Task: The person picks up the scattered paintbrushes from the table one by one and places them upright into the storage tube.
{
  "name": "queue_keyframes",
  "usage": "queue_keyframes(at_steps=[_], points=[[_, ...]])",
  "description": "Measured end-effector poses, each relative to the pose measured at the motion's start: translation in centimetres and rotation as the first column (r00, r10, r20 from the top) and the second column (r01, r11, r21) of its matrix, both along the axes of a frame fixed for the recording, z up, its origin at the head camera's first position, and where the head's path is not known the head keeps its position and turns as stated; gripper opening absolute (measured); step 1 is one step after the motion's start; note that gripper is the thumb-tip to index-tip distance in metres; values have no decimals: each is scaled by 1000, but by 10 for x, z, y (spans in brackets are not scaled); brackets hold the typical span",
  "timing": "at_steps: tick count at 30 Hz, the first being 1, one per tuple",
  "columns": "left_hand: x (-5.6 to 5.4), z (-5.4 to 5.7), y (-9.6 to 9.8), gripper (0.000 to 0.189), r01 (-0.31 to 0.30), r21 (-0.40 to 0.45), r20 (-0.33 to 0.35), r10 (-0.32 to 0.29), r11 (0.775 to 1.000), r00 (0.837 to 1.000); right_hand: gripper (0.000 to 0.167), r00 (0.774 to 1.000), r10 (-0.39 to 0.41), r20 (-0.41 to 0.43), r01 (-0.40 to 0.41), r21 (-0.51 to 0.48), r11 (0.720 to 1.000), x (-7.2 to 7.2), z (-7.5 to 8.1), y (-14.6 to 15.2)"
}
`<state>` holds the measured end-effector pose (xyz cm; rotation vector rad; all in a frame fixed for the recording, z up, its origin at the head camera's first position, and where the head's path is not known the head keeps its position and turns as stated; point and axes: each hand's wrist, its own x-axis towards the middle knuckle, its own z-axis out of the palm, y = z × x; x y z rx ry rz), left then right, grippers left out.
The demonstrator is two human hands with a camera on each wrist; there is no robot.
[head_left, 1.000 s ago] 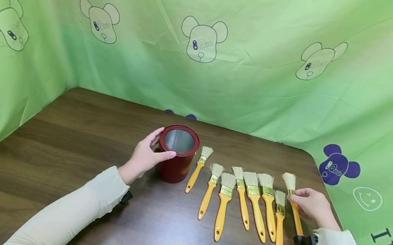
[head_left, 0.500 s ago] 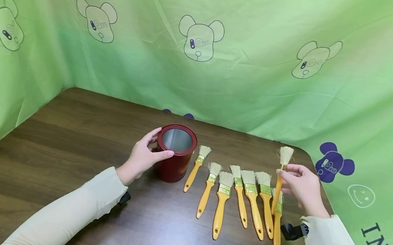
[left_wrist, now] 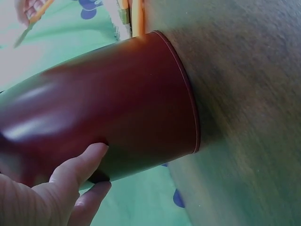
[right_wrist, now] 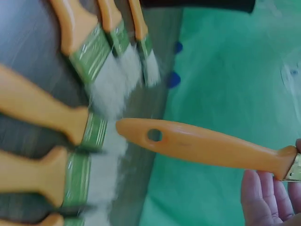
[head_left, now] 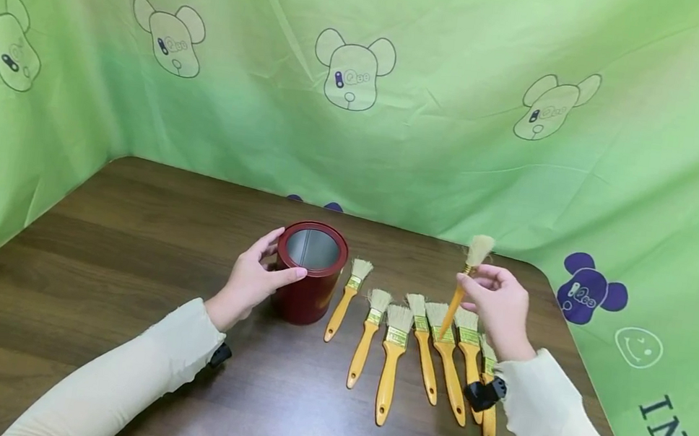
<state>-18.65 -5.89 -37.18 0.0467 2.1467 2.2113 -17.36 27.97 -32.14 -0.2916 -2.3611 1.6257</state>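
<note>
A dark red can (head_left: 304, 292) with an open top stands upright on the table. My left hand (head_left: 253, 280) grips its side near the rim, thumb in front and fingers behind. In the left wrist view the thumb and a finger lie against the can's wall (left_wrist: 117, 103). My right hand (head_left: 497, 305) pinches a paintbrush (head_left: 452, 311) near its metal band, bristles up and yellow handle hanging down. This brush is raised over the row of lying brushes, its handle (right_wrist: 202, 143) pointing toward them in the right wrist view.
Several more yellow-handled paintbrushes (head_left: 391, 368) lie in a loose row right of the can, bristles toward the back. The nearest to the can is a narrow brush (head_left: 343, 308). A green printed curtain (head_left: 430, 148) hangs behind the wooden table (head_left: 144, 236).
My right hand has lifted the rightmost brush off the table and carried it left over the others. My left hand keeps its grip on the can.
</note>
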Motion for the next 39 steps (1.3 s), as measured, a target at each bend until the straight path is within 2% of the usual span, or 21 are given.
queue_keyframes(at_steps=[6, 12, 16, 23, 29, 34, 37, 39], points=[[0, -2, 0, 80, 2, -14, 7, -2, 1000, 1000, 36, 996, 75, -46, -73, 50, 996, -7, 0, -31], [0, -3, 0, 81, 0, -6, -1, 0, 1000, 1000, 35, 982, 137, -134, -132, 42, 990, -12, 5, -60], [-1, -3, 1, 81, -2, -1, -4, 2, 1000, 1000, 33, 967, 170, -189, -166, 35, 986, -17, 14, -81], [-2, -2, 7, 81, 4, -6, -23, -4, 1000, 1000, 33, 941, 224, -253, -183, 175, 967, -18, 39, -111], [-3, -2, 10, 81, 10, -4, -35, -10, 1000, 999, 34, 905, 255, -340, -216, 147, 965, -19, 58, -135], [-2, -3, 7, 80, 14, -23, -22, -14, 1000, 1000, 35, 882, 260, -393, -246, 86, 965, -26, 63, -154], [-1, -3, 5, 81, 10, -24, -16, -11, 1000, 1000, 35, 877, 224, -424, -240, 16, 971, -31, 60, -164], [-1, -2, 3, 81, 6, -24, -14, -6, 1000, 1000, 34, 883, 167, -438, -215, -61, 975, -35, 56, -171]])
